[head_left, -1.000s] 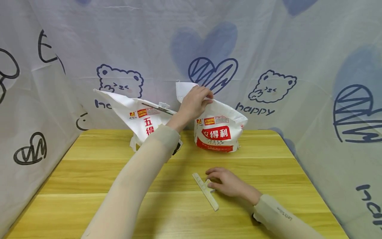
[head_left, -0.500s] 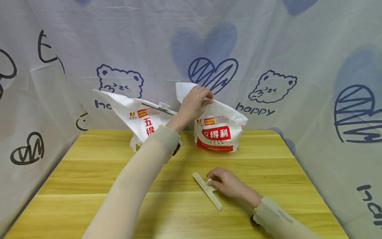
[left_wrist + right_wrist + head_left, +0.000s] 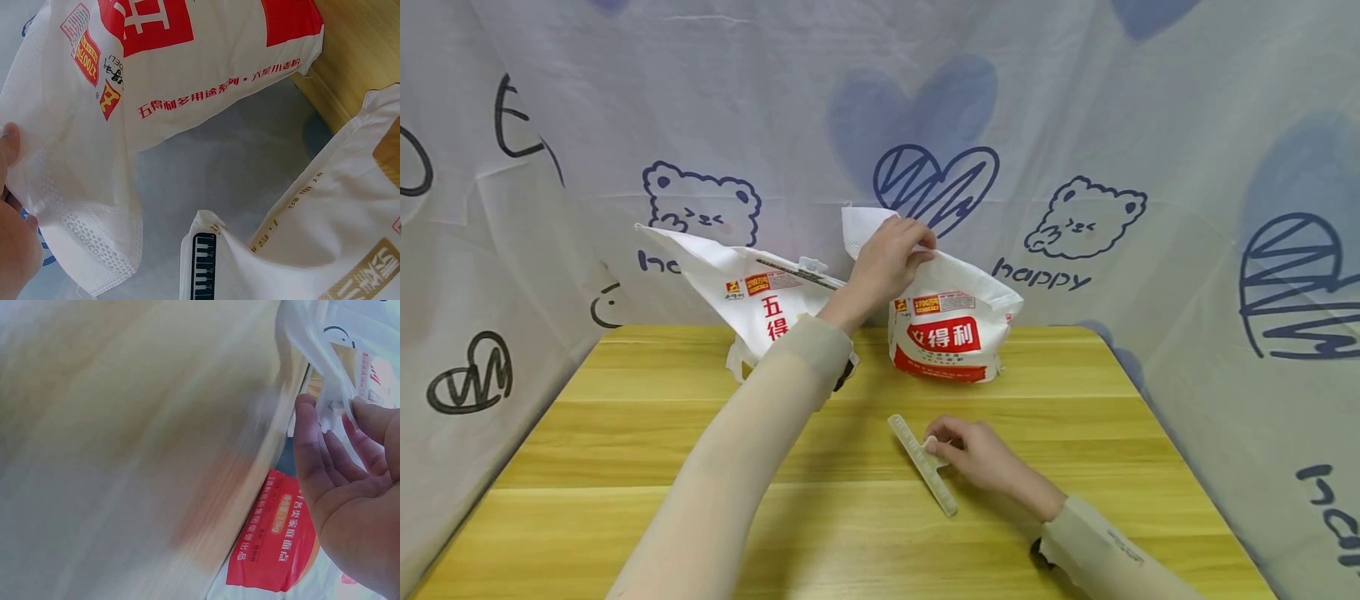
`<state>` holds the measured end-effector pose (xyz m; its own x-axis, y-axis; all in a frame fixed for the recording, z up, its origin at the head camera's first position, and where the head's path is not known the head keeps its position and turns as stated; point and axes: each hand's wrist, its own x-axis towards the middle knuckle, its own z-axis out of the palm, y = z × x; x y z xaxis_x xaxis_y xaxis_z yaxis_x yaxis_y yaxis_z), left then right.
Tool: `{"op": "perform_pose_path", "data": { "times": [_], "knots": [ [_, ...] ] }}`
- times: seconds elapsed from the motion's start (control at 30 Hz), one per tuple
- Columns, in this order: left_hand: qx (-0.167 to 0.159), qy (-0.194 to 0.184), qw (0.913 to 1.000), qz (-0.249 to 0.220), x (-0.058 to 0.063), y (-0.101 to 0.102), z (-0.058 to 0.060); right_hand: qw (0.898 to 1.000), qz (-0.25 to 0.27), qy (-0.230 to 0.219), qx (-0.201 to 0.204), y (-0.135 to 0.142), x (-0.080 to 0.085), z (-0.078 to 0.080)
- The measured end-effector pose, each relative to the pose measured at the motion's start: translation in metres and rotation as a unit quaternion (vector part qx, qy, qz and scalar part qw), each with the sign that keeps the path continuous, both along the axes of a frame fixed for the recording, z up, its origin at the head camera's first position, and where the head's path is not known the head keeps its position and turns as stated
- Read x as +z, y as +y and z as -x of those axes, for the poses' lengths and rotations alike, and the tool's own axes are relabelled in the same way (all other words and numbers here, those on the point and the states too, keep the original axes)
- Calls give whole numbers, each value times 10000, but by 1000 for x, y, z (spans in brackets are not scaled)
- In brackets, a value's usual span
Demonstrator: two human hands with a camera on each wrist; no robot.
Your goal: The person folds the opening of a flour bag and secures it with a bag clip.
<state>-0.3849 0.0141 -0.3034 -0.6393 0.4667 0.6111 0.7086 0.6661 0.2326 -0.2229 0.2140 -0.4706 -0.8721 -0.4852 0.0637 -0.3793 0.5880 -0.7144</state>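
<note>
My left hand (image 3: 889,257) pinches the folded top edge of the right-hand white flour bag (image 3: 977,290), which stands at the back of the table with red print on its front. In the left wrist view that bag (image 3: 169,94) hangs beside the left hand (image 3: 17,244), only part of which shows. Nearer the front, my right hand (image 3: 987,458) pinches the handle of a long whitish bag clip (image 3: 922,465) just above the table. The right wrist view has this clip (image 3: 330,394) between thumb and fingers of the right hand (image 3: 356,500).
A second white flour bag (image 3: 718,267) stands at back left, partly behind my left arm. Across its top runs a clip (image 3: 811,264) with a dark strip. The wooden table (image 3: 1037,400) ends against a printed cloth backdrop (image 3: 790,100).
My right hand has taken hold of the bag clip by its handle and shifted it slightly up and to the right. The left hand and both bags have stayed put.
</note>
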Motion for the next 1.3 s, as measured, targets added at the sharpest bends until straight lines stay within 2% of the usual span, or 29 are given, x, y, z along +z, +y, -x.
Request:
{"op": "perform_pose_path", "data": {
  "times": [0.33, 0.63, 0.83, 1.3],
  "knots": [
    [-43, -20, 10000, -78, 0, 0, -1, 9984, 456, -2, -346, 1, 4, -2],
    [-63, 5, 9999, -105, 0, -1, -3, 9951, 678, 215, -690, 0, 15, -6],
    [-84, 58, 9999, -99, -1, -1, -2, 9882, 984, 305, -1130, 1, 20, -7],
    [-73, 99, 9999, -90, -3, -2, -1, 9733, 1552, 851, -1460, 10, 36, -1]
  ]
}}
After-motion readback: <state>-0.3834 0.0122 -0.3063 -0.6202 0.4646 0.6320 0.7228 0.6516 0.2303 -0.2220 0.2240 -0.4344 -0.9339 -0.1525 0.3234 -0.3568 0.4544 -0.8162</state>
